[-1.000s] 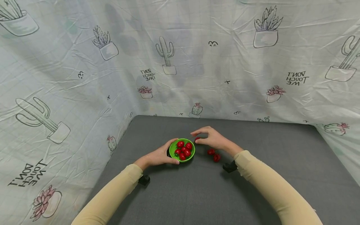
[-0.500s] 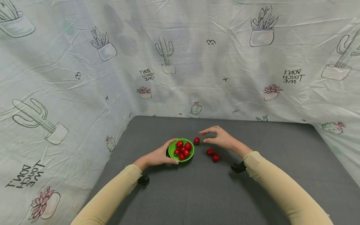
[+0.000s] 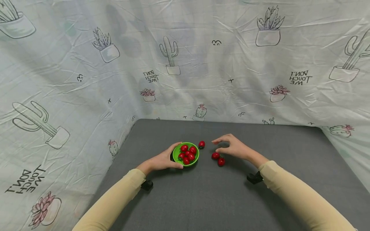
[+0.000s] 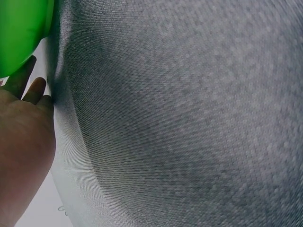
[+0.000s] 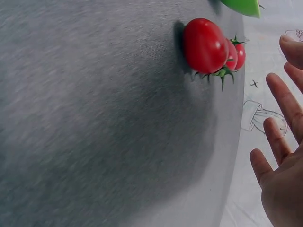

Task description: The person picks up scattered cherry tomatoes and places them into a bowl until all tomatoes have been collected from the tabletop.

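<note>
My left hand grips the side of a small green bowl, thumb at the near side and fingers round the far side. In the left wrist view the bowl shows only its outer wall. Several red cherry tomatoes lie inside it. Beyond the bowl's right rim sits one loose tomato. Two more, a left one and a nearer one, lie close together below my right hand. That hand hovers with spread fingers and holds nothing; in the right wrist view green stems show on the tomatoes.
Everything rests on a dark grey tabletop. A pale curtain printed with cacti hangs behind the table and along its left. Black wrist devices, a left one and a right one, sit below the cuffs.
My right hand has drawn back to the right from the far loose tomato, uncovering it, then come lower near the two others. The left hand and bowl keep their place.
</note>
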Tool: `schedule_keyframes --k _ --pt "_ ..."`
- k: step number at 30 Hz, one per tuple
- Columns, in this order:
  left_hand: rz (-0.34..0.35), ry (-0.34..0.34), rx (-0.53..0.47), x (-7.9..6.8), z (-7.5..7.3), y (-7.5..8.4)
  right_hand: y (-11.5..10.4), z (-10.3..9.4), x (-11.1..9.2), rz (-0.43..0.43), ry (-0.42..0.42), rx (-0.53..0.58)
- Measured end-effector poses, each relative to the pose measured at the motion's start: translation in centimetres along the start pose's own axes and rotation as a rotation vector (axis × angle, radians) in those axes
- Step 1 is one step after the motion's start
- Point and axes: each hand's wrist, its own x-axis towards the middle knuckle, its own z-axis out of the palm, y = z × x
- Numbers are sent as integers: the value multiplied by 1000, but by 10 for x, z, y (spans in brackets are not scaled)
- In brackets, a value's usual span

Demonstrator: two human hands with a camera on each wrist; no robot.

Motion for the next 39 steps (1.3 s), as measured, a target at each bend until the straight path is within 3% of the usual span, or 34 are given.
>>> schedule_keyframes --k 9,29,39 --pt "4 -3 0 1 -1 -1 6 -3 -14 -24 -3 -16" --pt "6 -6 15 0 -1 0 15 1 -40 12 13 -65" --pt "0 -5 21 0 -2 1 23 17 -49 37 104 -145"
